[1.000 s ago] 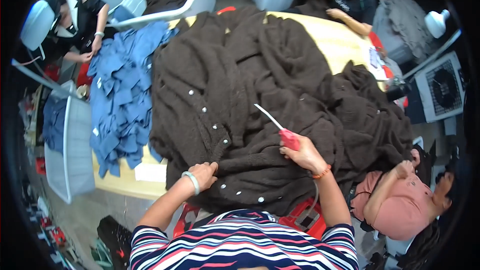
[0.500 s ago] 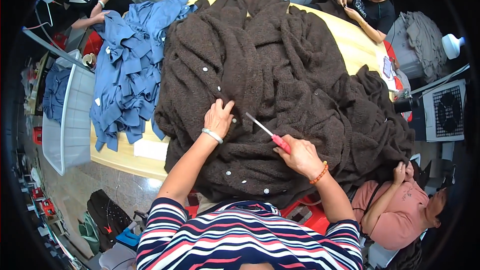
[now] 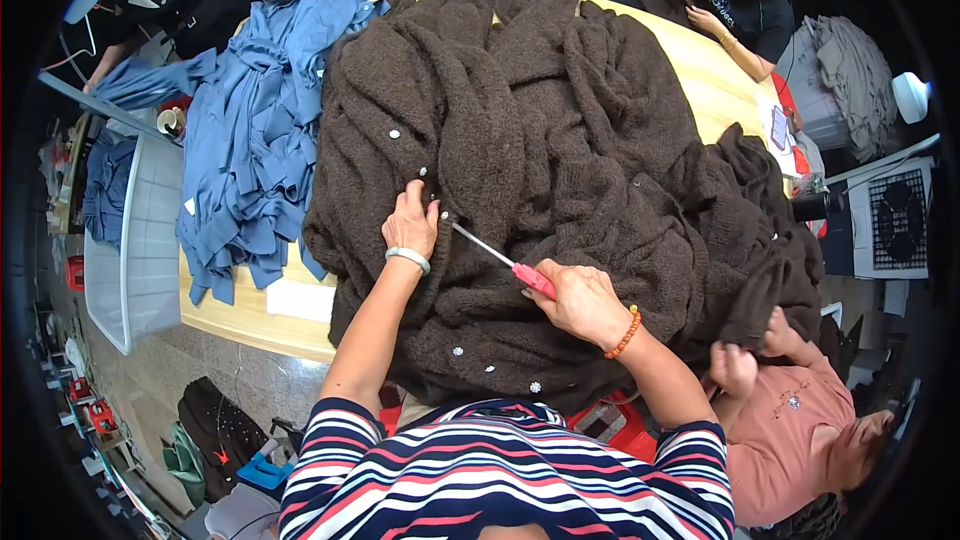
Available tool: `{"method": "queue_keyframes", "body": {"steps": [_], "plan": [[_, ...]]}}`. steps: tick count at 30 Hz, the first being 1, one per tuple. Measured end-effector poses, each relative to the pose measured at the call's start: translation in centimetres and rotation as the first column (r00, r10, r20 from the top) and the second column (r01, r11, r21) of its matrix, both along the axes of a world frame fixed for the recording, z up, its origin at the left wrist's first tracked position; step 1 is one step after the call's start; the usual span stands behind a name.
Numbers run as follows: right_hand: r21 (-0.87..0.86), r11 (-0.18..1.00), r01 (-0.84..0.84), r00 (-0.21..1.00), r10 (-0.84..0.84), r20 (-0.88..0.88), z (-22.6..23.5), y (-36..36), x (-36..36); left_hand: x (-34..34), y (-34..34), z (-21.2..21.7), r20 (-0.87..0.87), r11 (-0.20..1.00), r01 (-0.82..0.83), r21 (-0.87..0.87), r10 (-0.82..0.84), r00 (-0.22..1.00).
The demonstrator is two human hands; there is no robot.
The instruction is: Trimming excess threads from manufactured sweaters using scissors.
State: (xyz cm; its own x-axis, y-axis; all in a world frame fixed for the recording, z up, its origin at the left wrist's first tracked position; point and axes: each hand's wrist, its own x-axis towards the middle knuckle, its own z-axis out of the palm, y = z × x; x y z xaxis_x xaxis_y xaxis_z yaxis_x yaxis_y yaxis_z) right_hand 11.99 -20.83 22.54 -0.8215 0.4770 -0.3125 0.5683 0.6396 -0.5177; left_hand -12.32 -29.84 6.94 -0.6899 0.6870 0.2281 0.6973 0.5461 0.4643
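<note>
A large heap of dark brown knit garments (image 3: 590,170) covers the table in front of me. With bent fingers, my left hand (image 3: 408,224) pinches the knit beside a row of shiny buttons. My right hand (image 3: 588,305) is closed round the pink handle of a screwdriver-like tool (image 3: 535,280) with a long thin metal shaft. The shaft points up and left, its tip just beside a shiny button (image 3: 444,215) close to my left fingertips. Another button (image 3: 395,134) shows farther up the knit. Several more lie along the heap's near edge.
Blue garments (image 3: 255,120) lie at the left, where a person (image 3: 165,0) pulls at one. A white plastic bin (image 3: 150,240) stands beyond the table's left edge. One co-worker (image 3: 745,20) sits at the far right; another in pink (image 3: 785,410), near right, handles brown knit.
Both my hands have shifted left, and the tool's tip has come up beside a button. The far-left person's hands have spread, drawing a blue garment leftward. The pink-clad person's hands have moved.
</note>
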Motion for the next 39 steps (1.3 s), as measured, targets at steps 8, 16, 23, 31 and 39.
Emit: {"method": "queue_keyframes", "body": {"steps": [8, 16, 23, 31, 39], "plan": [[0.026, 1.0, 0.002, 0.999, -0.004, 0.044, -0.6, 0.3, -0.7, -0.2, 1.1, 0.8, -0.419, 0.923, 0.241, -0.3, -0.355, 0.836], [0.101, 0.995, 0.018, 0.999, -0.014, -0.041, -2.0, -0.9, -0.7, -3.1, 2.0, -0.5, -0.248, 0.869, 0.327, -0.371, -0.432, 0.867], [0.009, 0.981, 0.192, 0.971, -0.189, -0.147, -0.4, -4.1, 0.3, -2.7, -1.0, 0.2, 0.237, 0.888, 0.459, 0.032, -0.453, 0.86], [0.086, 0.88, 0.467, 0.884, -0.468, -0.012, 7.4, -6.8, 9.8, -0.9, -1.0, 0.4, 0.012, 0.809, 0.552, -0.202, -0.561, 0.828], [0.334, 0.729, 0.597, 0.699, -0.677, 0.228, 9.0, -6.5, 18.1, -0.8, -0.6, -0.6, -0.004, 0.833, 0.501, -0.237, -0.516, 0.857]]}}
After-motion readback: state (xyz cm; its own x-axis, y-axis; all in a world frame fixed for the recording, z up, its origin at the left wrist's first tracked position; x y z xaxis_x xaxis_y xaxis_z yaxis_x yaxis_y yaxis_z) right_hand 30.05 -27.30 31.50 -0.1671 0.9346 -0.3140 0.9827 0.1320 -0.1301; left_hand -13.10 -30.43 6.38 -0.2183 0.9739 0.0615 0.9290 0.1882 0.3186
